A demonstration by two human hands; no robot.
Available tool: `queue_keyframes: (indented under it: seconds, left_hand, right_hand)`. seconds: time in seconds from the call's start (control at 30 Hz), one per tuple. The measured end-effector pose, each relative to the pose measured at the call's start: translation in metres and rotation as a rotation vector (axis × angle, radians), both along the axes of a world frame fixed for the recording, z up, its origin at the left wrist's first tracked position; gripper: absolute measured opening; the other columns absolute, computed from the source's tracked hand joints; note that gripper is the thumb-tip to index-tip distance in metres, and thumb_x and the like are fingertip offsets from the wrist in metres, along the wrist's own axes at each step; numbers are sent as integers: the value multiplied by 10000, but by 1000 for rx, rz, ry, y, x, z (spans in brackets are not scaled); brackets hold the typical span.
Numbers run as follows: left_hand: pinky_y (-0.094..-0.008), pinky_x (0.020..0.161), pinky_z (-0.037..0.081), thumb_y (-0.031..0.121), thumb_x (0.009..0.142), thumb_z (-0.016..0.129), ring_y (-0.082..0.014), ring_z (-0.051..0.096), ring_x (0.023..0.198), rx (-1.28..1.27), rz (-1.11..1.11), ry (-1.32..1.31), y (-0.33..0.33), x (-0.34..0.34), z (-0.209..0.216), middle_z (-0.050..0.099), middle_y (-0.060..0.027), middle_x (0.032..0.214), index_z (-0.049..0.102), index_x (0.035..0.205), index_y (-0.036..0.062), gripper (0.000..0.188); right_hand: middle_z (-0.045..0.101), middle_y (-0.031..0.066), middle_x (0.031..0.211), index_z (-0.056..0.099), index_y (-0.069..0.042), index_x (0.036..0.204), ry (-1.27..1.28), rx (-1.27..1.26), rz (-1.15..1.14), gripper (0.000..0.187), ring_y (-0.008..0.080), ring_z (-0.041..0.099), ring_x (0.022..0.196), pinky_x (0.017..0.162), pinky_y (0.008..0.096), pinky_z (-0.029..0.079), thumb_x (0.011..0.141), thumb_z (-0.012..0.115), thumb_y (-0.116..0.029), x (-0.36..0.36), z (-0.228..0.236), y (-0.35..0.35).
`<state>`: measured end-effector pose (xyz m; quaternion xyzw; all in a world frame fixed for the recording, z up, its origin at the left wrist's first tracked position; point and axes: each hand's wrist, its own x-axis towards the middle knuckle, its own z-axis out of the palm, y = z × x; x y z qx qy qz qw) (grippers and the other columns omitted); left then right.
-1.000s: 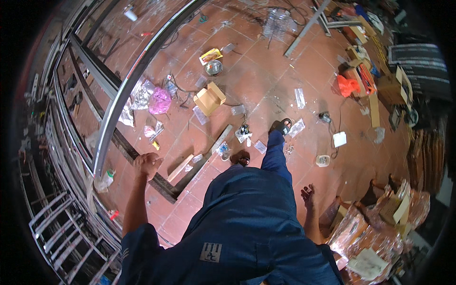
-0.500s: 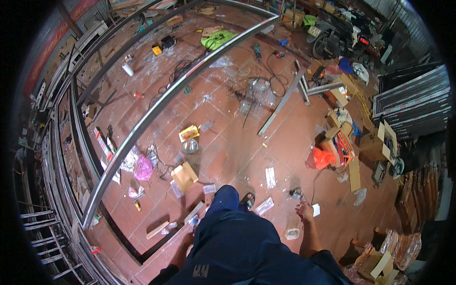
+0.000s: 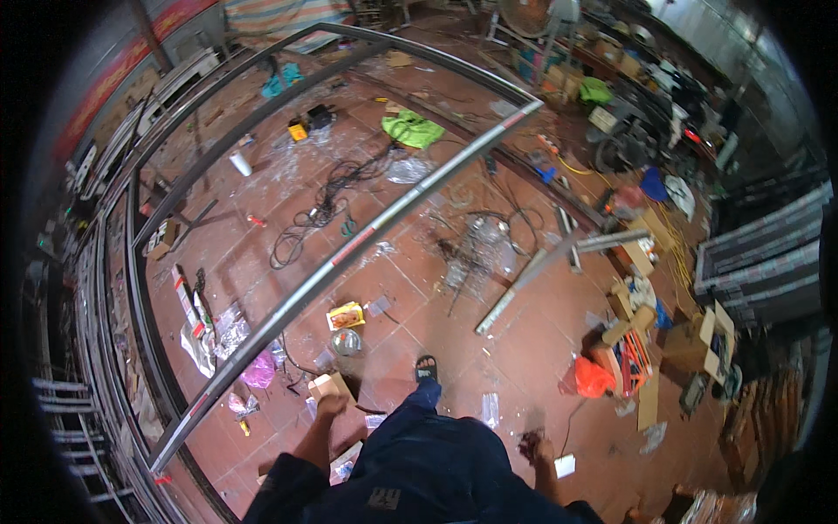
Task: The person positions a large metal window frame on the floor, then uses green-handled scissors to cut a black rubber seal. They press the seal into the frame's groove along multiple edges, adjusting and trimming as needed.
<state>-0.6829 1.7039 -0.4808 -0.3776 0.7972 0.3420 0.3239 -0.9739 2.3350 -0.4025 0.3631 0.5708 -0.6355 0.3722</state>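
My right hand (image 3: 543,451) is low in front of me at the right. Its fingers appear closed on a dark, compact tool (image 3: 528,440), whose exact kind is too blurred to tell. A thin dark cord (image 3: 571,423) lies on the floor just beyond. My left hand (image 3: 331,404) hangs at the left, overlapping the near edge of an open cardboard box (image 3: 326,385) in this view. Whether it touches the box cannot be told, and its fingers are not clear. A small white card (image 3: 566,465) lies beside my right hand.
A long metal frame (image 3: 349,253) crosses the floor ahead and to the left. Metal bars (image 3: 511,293) lie ahead right, near tangled cables (image 3: 332,196). An orange bag (image 3: 594,377) and open cartons (image 3: 698,345) stand at the right. My sandalled foot (image 3: 426,367) is forward.
The view has tilted up and moved forward, with one foot ahead. My left hand has come up from beside my leg to near the cardboard box. The dark tool remains at my right hand.
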Motion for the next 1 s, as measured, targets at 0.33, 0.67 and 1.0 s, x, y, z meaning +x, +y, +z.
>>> queue_keyframes:
  seconds: [0.33, 0.67, 1.0]
  left_hand:
    - [-284, 606, 488, 238, 1000, 659, -104, 589, 693, 100, 391, 723, -53, -343, 170, 631, 21, 812, 719, 1102, 46, 226]
    - [-455, 936, 531, 625, 906, 636, -330, 702, 1049, 132, -203, -7, -11, -210, 38, 742, -142, 1130, 715, 1213, 148, 573]
    - [-481, 966, 525, 658, 987, 490, -334, 670, 1138, -195, 20, -65, -9, -208, 95, 685, -176, 1296, 667, 1348, 222, 593]
  right_hand:
    - [722, 127, 989, 580, -111, 1227, -76, 132, -23, 389, 277, 692, 747, 623, 407, 534, 991, 574, -420, -70, -20, -82]
    - [671, 105, 830, 645, 48, 968, 1087, 379, 348, 272, 176, 625, 779, 731, 345, 507, 987, 657, -223, -415, 120, -237]
    - [631, 171, 1218, 540, -189, 1426, 1613, 920, 1007, 668, 392, 648, 1102, 904, 501, 534, 848, 773, -428, -595, 216, -387]
